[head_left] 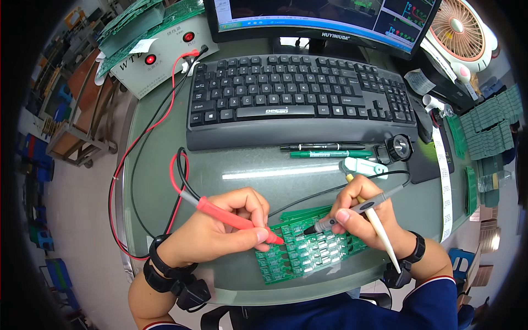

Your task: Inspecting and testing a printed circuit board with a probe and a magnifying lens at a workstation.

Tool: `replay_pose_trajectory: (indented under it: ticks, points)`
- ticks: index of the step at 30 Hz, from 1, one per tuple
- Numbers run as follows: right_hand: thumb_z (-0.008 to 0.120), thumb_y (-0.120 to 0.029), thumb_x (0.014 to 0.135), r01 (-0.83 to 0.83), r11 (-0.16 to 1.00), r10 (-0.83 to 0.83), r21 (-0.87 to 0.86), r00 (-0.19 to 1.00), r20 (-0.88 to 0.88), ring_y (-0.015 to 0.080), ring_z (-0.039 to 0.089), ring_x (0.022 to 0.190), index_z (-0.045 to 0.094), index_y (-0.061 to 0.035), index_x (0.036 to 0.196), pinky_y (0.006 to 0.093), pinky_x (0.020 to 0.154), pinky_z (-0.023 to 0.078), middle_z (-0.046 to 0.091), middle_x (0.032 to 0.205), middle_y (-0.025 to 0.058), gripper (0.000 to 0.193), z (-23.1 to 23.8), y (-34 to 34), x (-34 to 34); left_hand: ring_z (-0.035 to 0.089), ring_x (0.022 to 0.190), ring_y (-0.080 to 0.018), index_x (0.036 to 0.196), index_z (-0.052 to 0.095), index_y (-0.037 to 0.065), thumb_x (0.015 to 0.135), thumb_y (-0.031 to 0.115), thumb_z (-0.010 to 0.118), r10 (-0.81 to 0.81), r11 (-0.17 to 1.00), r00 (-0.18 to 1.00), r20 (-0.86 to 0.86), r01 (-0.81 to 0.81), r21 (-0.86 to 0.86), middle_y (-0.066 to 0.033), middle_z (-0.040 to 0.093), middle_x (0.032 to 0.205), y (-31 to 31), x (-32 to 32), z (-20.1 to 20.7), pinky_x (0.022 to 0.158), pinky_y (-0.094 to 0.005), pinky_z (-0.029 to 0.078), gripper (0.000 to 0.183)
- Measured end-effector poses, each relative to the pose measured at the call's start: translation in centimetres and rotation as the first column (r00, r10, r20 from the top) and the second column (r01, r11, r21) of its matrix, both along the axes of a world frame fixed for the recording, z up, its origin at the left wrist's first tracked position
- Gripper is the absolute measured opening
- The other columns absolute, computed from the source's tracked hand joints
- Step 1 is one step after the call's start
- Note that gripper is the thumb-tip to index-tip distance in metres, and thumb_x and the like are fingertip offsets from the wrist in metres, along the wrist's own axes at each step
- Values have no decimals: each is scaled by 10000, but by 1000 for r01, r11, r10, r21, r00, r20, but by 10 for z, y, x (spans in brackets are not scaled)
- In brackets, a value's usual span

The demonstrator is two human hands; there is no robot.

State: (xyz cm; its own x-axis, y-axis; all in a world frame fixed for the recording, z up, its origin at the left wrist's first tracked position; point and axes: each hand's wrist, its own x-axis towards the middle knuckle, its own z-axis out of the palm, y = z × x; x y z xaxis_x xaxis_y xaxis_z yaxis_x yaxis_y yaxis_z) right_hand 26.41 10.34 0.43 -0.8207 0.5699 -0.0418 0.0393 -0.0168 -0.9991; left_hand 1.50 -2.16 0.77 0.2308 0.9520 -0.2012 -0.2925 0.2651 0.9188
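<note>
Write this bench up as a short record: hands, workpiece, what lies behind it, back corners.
Left hand: holds red probe, tip at the boards; contact unclear
Right hand: holds gray probe, plus pale stick
Workpiece: green circuit boards on the table
Behind boards: green pen, black pen, keyboard
Back left: box with two red switches
Back right: fan

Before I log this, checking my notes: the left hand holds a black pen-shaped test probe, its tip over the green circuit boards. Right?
Not quite: in the head view, the left hand holds a red pen-shaped test probe, not a black one. Its tip is over the green circuit boards.
</note>
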Motion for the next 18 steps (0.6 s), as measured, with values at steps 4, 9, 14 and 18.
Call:
replay_pose_trajectory:
  ticks: [4, 9, 14, 18]
  points:
    - [632, -117, 899, 1, 1000, -2, 16, 1000, 14, 85, 630, 692, 493, -28, 887, 218, 592, 487, 602, 759, 37, 165, 0, -3, -2, 582, 897, -92, 872, 479, 33, 865, 23, 621, 6, 1000, 1000, -27, -6, 11, -23, 474, 934, -2, 1, -6, 793, -286, 576, 142]
    - [657, -108, 883, -13, 996, 13, 89, 1000, 0, 93, 636, 665, 504, -22, 880, 217, 568, 485, 617, 732, 43, 175, -3, -2, -3, 555, 861, -102, 848, 426, 33, 857, -41, 586, 32, 999, 999, -1, -32, 8, -52, 427, 945, 0, 3, -6, 793, -350, 612, 176]
    - [661, -109, 882, -22, 991, 21, 133, 1000, 9, 94, 634, 657, 506, -21, 878, 218, 568, 484, 625, 722, 47, 178, -2, -2, -3, 542, 861, -97, 853, 431, 36, 857, -50, 581, 15, 999, 999, -30, -14, 44, -54, 434, 949, 0, 2, -7, 789, -340, 611, 173]
    - [662, -110, 882, -6, 995, 7, 102, 1000, -11, 88, 625, 647, 506, -20, 877, 216, 559, 478, 624, 716, 48, 180, -4, -3, -3, 543, 865, -100, 853, 431, 38, 855, -63, 576, 9, 998, 998, -61, -6, 62, -55, 441, 954, 0, 3, -6, 787, -328, 608, 177]
